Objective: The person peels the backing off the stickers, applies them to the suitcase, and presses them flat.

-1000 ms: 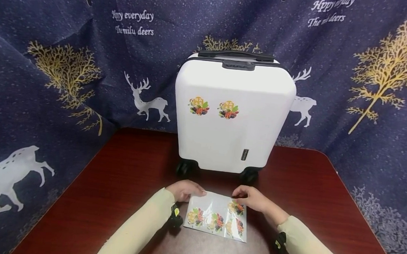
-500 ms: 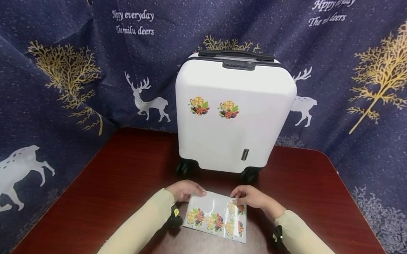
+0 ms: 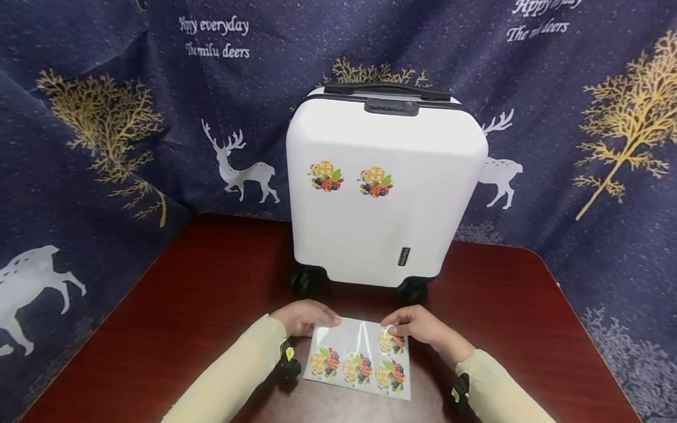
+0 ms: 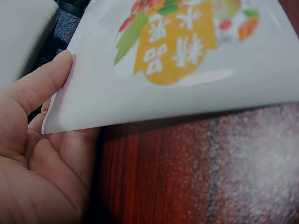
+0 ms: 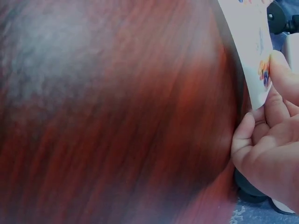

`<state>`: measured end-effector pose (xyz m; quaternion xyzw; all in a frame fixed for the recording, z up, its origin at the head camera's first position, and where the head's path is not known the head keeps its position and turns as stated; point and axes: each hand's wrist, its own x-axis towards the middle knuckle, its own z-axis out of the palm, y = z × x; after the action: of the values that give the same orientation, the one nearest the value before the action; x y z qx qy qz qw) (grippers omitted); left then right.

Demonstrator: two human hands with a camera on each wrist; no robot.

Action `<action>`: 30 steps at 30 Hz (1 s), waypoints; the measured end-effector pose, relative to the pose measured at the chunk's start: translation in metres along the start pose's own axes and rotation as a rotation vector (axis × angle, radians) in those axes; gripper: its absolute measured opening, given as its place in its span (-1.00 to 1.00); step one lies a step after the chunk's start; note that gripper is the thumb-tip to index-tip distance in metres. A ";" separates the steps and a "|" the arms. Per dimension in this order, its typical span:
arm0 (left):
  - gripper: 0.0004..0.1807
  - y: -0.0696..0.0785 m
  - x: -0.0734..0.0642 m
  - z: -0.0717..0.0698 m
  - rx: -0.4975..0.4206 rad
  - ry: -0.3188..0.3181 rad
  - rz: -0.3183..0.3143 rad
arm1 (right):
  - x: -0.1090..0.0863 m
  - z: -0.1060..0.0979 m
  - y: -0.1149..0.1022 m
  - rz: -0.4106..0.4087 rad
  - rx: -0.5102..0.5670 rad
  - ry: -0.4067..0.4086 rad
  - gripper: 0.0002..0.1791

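A glossy white sticker sheet (image 3: pixel 339 339) is held above the dark red table, with several fruit stickers along its near side and one at its far right corner. My left hand (image 3: pixel 304 317) pinches the far left corner, thumb on top and fingers underneath, as the left wrist view shows. At the far right my right hand (image 3: pixel 420 326) grips the edge between thumb and fingers, beside the corner fruit sticker (image 3: pixel 392 344). Behind the sheet stands a white suitcase (image 3: pixel 366 232) bearing two fruit stickers, a left one (image 3: pixel 326 176) and a right one (image 3: pixel 376 182).
The suitcase rests upright on black wheels (image 3: pixel 305 277) at the back of the table (image 3: pixel 206 281). A dark blue cloth (image 3: pixel 229 101) with deer and golden trees hangs behind and beside the table.
My right hand has shifted slightly left along the sheet's far edge. The sheet's near right corner has risen a little, and the head view has turned slightly. My left hand keeps its hold.
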<state>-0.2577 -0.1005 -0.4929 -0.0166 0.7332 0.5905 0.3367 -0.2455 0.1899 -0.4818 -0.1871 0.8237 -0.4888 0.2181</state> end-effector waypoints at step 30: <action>-0.65 0.048 0.012 0.054 0.768 -0.007 0.258 | -0.002 0.001 0.004 0.058 0.046 0.032 -0.68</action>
<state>-0.2613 -0.0343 -0.4621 0.2046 0.8955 0.3112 0.2438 -0.2432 0.1917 -0.4852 -0.1504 0.8206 -0.5041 0.2232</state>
